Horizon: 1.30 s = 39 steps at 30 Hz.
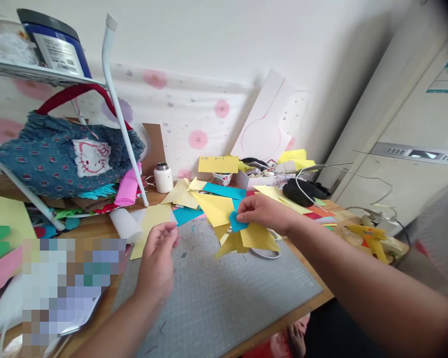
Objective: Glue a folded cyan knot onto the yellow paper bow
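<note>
My right hand [259, 213] pinches a small blue paper piece [239, 222] between thumb and fingers. Directly around that piece, folded yellow paper [259, 236] spreads out over the grey cutting mat [209, 288]; whether the two are joined I cannot tell. A larger yellow sheet [216, 209] lies just behind, tilted. My left hand [159, 256] hovers above the mat's left part, fingers curled in with the thumb against them. Nothing shows between its fingertips. Part of a white loop [267, 254] peeks out under the yellow paper.
Blue paper [224, 190] and cream scraps [186, 194] lie behind the mat. A white bottle [163, 178] stands at the back. To the right are a yellow glue gun [371, 238], a black object [300, 191] and cables. A shelf [125, 119] with a denim bag [59, 149] stands left.
</note>
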Each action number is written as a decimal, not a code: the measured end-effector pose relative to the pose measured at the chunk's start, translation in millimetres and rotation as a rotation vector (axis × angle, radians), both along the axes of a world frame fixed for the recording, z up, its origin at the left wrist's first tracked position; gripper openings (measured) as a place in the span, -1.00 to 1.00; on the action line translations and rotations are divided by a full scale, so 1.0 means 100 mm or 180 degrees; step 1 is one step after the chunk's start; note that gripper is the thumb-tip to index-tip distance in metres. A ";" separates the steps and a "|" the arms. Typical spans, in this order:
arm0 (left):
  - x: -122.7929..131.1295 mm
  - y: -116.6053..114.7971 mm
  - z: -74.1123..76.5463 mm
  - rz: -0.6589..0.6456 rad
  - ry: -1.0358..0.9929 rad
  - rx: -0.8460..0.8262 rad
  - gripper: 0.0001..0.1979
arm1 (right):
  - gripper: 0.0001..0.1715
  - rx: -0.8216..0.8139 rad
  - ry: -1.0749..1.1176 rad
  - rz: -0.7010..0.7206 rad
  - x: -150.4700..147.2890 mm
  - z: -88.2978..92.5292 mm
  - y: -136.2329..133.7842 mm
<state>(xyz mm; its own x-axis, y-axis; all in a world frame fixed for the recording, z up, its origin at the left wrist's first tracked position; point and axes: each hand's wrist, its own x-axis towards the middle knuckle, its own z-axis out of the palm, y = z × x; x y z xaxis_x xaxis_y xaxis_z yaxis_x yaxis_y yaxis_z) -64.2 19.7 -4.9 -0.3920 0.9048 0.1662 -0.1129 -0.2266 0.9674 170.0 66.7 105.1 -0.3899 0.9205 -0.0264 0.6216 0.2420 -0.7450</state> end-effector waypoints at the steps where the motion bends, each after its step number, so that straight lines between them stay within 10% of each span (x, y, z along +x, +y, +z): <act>1: 0.00 0.03 -0.01 -0.0095 -0.0039 -0.0087 -0.71 | -0.83 0.0040 -0.0051 0.0049 0.04 0.05 0.02; 18: 0.13 0.01 -0.08 -0.1291 0.0303 -0.0777 -0.84 | -0.80 -0.0214 0.0223 0.1211 0.50 0.52 -0.21; 24: -0.03 0.21 -0.17 -0.1343 0.0510 -0.1089 -0.69 | -0.69 -0.1058 -0.0032 0.1737 0.17 -0.07 0.01; 30: -0.44 0.43 -0.04 -0.0292 0.0976 -0.0840 -0.65 | -0.83 -0.0920 -0.0583 0.1639 -0.44 -0.79 0.43; 35: -0.43 0.37 0.01 0.0039 0.2026 -0.0267 -0.79 | -0.85 -0.0243 -0.0759 0.1262 -0.60 -0.75 0.49; 39: -0.21 0.20 -0.04 -0.0723 0.3066 0.0049 -0.82 | -0.76 0.0521 -0.0629 0.0577 -0.23 -0.58 0.40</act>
<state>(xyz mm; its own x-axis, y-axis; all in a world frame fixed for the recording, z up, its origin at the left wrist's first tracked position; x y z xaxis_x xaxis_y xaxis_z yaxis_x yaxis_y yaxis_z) -85.2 39.2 -8.4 0.0995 0.9369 0.3352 0.6784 -0.3104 0.6659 146.6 107.2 47.0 -0.5501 0.8348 0.0248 0.6863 0.4687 -0.5561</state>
